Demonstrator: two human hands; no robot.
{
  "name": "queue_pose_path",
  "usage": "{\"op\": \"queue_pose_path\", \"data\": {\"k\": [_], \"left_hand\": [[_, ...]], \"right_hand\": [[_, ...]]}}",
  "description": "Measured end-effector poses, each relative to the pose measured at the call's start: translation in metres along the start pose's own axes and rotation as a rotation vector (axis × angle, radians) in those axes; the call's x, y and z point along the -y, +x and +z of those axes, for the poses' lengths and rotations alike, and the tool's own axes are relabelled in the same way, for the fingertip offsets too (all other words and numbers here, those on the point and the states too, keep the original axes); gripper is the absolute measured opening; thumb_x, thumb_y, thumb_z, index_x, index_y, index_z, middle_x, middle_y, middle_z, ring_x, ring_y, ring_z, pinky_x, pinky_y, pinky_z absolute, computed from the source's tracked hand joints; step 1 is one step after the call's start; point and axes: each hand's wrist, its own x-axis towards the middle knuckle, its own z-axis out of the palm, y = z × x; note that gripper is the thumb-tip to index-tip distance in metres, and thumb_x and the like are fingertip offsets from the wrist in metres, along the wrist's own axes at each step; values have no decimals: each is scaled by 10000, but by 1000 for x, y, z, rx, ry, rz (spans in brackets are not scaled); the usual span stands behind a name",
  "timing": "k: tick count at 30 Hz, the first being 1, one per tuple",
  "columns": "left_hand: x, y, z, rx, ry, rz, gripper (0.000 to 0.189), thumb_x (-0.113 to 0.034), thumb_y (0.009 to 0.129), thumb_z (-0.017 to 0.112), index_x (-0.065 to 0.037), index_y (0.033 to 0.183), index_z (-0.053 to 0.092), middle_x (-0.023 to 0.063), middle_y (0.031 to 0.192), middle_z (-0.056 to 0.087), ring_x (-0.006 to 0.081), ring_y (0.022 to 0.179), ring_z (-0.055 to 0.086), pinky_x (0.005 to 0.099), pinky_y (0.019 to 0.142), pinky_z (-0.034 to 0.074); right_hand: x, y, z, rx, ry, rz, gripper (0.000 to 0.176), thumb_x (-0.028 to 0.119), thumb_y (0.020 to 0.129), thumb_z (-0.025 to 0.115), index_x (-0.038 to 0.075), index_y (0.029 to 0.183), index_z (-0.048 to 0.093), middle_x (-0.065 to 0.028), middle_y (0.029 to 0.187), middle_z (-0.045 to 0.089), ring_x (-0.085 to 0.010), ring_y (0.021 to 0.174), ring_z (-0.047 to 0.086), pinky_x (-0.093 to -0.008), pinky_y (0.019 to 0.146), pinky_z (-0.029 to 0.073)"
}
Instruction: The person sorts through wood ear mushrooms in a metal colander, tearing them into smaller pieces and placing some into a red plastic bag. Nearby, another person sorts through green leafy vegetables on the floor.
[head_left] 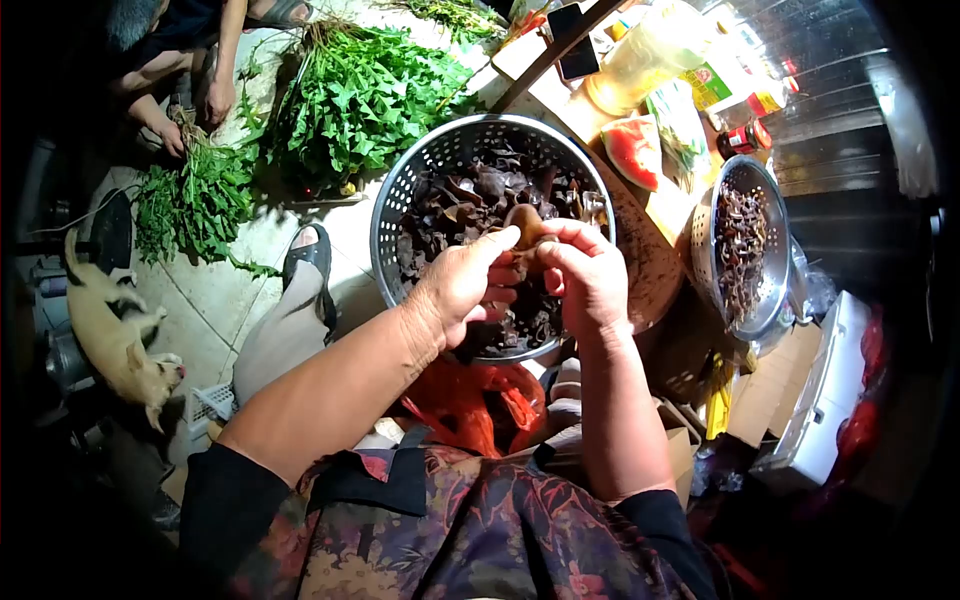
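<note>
- Left grip (468,282) and right grip (590,272): thumbs and fingers pinching one brown, ear-like piece (524,217) between them.
- Brown piece: held above a perforated metal colander (500,128), which contains many dark, curled pieces (440,215).
- Nearer the body: a red plastic bag (460,400).
- Right: a watermelon piece (632,152) on the desk (667,215); a second colander (703,235) with dark contents.
- Upper left: leafy greens (370,95); another person's hands (218,100) at a smaller bunch (200,195).
- Far left: a pale dog (110,325), lying down.
</note>
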Motion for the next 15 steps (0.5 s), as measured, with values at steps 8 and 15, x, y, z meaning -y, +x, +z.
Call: {"op": "queue_pose_path", "data": {"k": [8, 15], "left_hand": [[11, 9, 13, -74, -360, 479, 352, 82, 787, 520, -11, 1126, 529, 78, 988, 621, 188, 900, 608, 312, 835, 495], [-5, 2, 16, 138, -365, 528, 317, 94, 784, 497, -10, 1078, 554, 98, 1020, 619, 206, 926, 613, 338, 862, 498]], "right_hand": [[-15, -38, 12, 157, -26, 33, 233, 20, 789, 654, 16, 1016, 599, -12, 802, 618, -54, 626, 530, -177, 534, 417], [1, -54, -10, 238, -49, 73, 215, 66, 825, 661, 25, 1028, 603, 1, 767, 606, -42, 609, 523, -177, 528, 421]]}}
